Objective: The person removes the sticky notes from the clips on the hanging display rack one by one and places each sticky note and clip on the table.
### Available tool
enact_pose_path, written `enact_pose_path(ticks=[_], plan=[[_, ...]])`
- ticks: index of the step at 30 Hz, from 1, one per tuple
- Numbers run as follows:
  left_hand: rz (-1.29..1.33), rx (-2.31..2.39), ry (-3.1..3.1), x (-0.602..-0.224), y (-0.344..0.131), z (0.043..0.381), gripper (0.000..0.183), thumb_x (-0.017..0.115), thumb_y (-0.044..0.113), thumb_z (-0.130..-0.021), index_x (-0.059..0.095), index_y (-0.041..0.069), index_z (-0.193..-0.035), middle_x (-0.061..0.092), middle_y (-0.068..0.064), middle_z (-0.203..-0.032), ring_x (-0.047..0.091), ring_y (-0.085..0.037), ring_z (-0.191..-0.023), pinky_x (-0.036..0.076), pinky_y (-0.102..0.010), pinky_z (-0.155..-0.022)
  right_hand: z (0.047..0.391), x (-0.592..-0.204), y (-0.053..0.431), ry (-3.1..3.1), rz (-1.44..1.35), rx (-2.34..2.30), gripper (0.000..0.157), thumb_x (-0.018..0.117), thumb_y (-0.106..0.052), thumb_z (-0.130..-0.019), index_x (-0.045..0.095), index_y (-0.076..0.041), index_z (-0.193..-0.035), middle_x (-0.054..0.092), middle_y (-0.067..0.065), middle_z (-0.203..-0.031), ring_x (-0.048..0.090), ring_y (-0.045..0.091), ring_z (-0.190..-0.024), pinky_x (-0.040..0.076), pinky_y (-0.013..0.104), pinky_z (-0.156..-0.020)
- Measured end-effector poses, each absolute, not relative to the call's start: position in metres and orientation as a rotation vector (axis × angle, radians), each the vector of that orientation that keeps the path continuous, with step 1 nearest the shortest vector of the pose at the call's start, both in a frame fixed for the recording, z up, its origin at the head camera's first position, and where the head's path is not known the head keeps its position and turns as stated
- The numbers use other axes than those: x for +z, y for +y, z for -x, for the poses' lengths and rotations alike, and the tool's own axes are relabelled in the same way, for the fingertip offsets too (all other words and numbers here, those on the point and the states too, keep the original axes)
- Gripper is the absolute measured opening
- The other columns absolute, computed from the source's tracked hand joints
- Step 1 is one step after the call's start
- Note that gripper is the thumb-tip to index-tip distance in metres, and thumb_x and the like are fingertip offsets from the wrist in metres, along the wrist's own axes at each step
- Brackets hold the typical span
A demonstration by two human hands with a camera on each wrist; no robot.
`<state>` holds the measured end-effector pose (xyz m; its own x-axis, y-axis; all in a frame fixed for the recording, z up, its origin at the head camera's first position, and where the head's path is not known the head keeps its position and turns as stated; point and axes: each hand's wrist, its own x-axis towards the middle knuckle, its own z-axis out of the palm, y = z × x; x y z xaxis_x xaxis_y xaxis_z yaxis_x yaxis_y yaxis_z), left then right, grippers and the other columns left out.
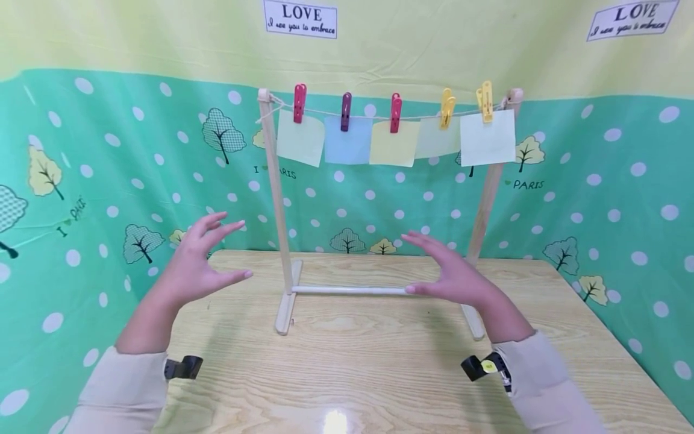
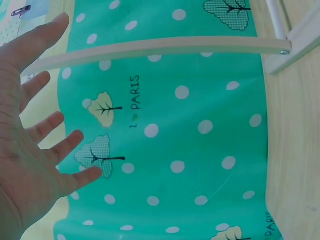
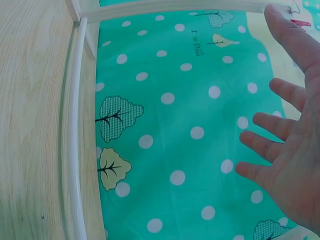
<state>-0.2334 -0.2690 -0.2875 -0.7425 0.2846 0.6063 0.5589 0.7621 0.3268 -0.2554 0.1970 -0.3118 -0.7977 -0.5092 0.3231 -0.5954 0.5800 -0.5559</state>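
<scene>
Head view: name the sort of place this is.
Probably an indoor booth set up for tabletop work: polka-dot fabric hangs behind and beside a wood-grain table bearing a wooden stand.

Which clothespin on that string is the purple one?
The second clothespin from the left, clipped on the blue sheet; the other clothespins are red or yellow.

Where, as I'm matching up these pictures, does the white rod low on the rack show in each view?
Head: rod below centre, running sideways, its right part hidden by the right hand.
Left wrist: rod at the top edge near the right corner, only a short stretch.
Right wrist: rod down the left side to the bottom edge.
Shared landmark: left post, its lower end beside the rod's end.
</scene>
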Motion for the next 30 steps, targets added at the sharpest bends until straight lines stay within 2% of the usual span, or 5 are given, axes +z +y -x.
enact_pose_path(ticks=[8,18,26,30], plan=[[0.668,-0.737,-2.38,-0.278,-0.264,0.237,0.083,0.092,0.018,-0.064,0.056,0.016,-0.138,0.038,-0.019,-0.146,0.038,-0.045,-0.129,0.038,-0.069,-0.093,0.258,-0.308,0.187,-2.655,-0.992,1.03,0.094,0.084,-0.044,-0.074,0.033,-0.03,-0.152,0.026,0.0,-0.159,0.025,0.032,-0.144,0.03,0.063,-0.108],[0.724,-0.726,-2.299,-0.262,-0.255,0.24,0.081,0.092,0.013,-0.063,0.057,0.012,-0.136,0.043,-0.017,-0.143,0.04,-0.041,-0.13,0.04,-0.065,-0.095,0.265,-0.297,0.172,-2.638,-1.026,1.014,0.094,0.081,-0.051,-0.074,0.034,-0.029,-0.152,0.029,0.0,-0.157,0.024,0.028,-0.145,0.031,0.06,-0.109],[0.77,-0.71,-2.283,-0.24,-0.247,0.243,0.079,0.091,0.014,-0.065,0.058,0.013,-0.136,0.051,-0.015,-0.135,0.046,-0.035,-0.125,0.042,-0.06,-0.095,0.273,-0.288,0.154,-2.604,-1.051,1.065,0.091,0.085,-0.035,-0.076,0.036,-0.027,-0.151,0.032,0.001,-0.156,0.024,0.029,-0.144,0.031,0.061,-0.109],[0.797,-0.751,-2.265,-0.229,-0.243,0.245,0.077,0.091,0.009,-0.065,0.059,0.012,-0.135,0.055,-0.012,-0.132,0.048,-0.031,-0.121,0.043,-0.054,-0.093,0.276,-0.284,0.147,-2.574,-1.069,1.099,0.09,0.085,-0.035,-0.076,0.037,-0.024,-0.151,0.035,0.001,-0.154,0.029,0.028,-0.142,0.032,0.059,-0.109]])
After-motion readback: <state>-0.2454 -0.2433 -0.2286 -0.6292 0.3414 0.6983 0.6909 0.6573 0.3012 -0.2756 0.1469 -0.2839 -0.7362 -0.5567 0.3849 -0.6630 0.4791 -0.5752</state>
